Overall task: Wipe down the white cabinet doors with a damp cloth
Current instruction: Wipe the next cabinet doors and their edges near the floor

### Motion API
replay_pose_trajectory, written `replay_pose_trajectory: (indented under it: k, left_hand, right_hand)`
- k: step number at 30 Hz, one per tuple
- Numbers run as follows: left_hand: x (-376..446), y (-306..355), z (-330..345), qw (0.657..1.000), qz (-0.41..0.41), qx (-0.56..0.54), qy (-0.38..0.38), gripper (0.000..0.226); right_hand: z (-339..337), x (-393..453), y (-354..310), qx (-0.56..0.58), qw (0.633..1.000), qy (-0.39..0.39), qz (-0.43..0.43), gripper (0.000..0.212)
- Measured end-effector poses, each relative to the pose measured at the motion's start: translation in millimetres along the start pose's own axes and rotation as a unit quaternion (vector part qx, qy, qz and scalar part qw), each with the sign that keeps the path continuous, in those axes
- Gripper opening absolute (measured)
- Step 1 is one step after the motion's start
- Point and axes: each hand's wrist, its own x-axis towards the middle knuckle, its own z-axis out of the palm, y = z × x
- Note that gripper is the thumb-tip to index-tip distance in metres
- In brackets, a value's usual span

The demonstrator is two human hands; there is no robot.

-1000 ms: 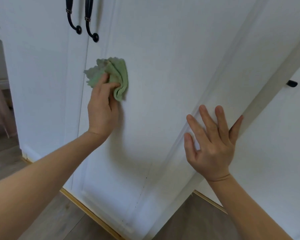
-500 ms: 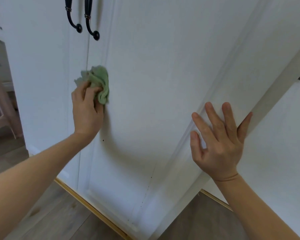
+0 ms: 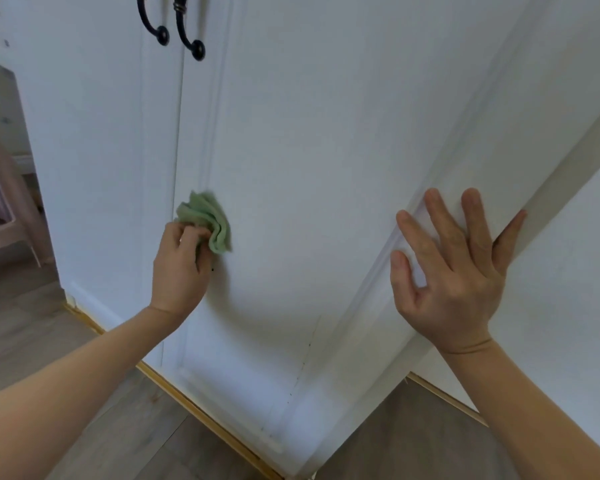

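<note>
step: wiping right door [image 3: 326,168] near its left edge | left hand [image 3: 181,268] grips green cloth [image 3: 207,221] | right hand [image 3: 454,271] spread, bracing door | next: likely sweep cloth across the panel

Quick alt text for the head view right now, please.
Left hand presses a bunched green cloth on a white cabinet door, below two black handles. Right hand lies flat, fingers spread, on the door's right edge, above wood floor.

No readable text or labels.
</note>
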Motion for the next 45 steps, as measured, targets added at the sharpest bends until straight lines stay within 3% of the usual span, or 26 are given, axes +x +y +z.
replay_pose_trajectory:
  k: [5,11,17,20,25,30,32,35,37,42,45]
  left_hand:
    - [-50.1,-49.2,6.7,0.987,-0.121,0.056,-0.085,0.019]
    - [22.0,-8.6,-1.8,0.998,-0.033,-0.033,0.040,0.021]
    - [-60.4,-73.0,15.9,0.993,-0.069,0.054,-0.079,0.017]
    - [-58.9,-52.9,18.3,0.993,-0.102,0.019,-0.057,0.019]
    - [-33.2,-12.2,13.5,0.994,-0.056,-0.098,-0.002,0.018]
    - [-70.7,-28.9,29.4,0.990,-0.129,-0.051,-0.030,0.015]
    - [-59.4,-9.6,24.6,0.994,-0.100,-0.040,-0.024,0.016]
    - [-43.3,23.6,16.1,0.998,0.056,-0.024,-0.027,0.015]
    - [-59.7,32.2,23.0,0.991,0.118,-0.032,-0.061,0.015]
    - [-126.1,6.7,44.6,0.987,0.103,-0.041,-0.117,0.015]
    - [-113.8,41.2,41.9,0.984,0.130,-0.064,-0.102,0.013]
  right_hand:
    - [1.2,0.5,-1.6,0.005,1.000,-0.002,-0.002,0.038]
    - [0.0,-1.1,0.0,-0.004,1.000,-0.005,-0.002,0.038]
    - [2.1,-3.3,-2.1,-0.005,1.000,-0.002,-0.003,0.038]
    - [2.8,-2.6,-2.2,-0.012,1.000,-0.005,-0.006,0.039]
    - [2.2,-1.4,-2.9,-0.009,1.000,-0.007,-0.003,0.037]
    - [4.1,-2.0,-2.4,-0.017,1.000,-0.008,-0.014,0.040]
    - [2.9,-0.7,-3.7,-0.015,1.000,-0.010,-0.008,0.040]
    - [1.6,-13.5,-17.7,0.012,0.999,-0.022,0.030,0.042]
    - [1.4,-43.0,-29.5,0.018,0.998,-0.054,0.036,0.046]
    - [10.0,-85.0,-41.1,-0.010,0.997,-0.080,-0.009,0.044]
    - [11.4,-84.8,-44.6,-0.003,0.998,-0.063,-0.006,0.041]
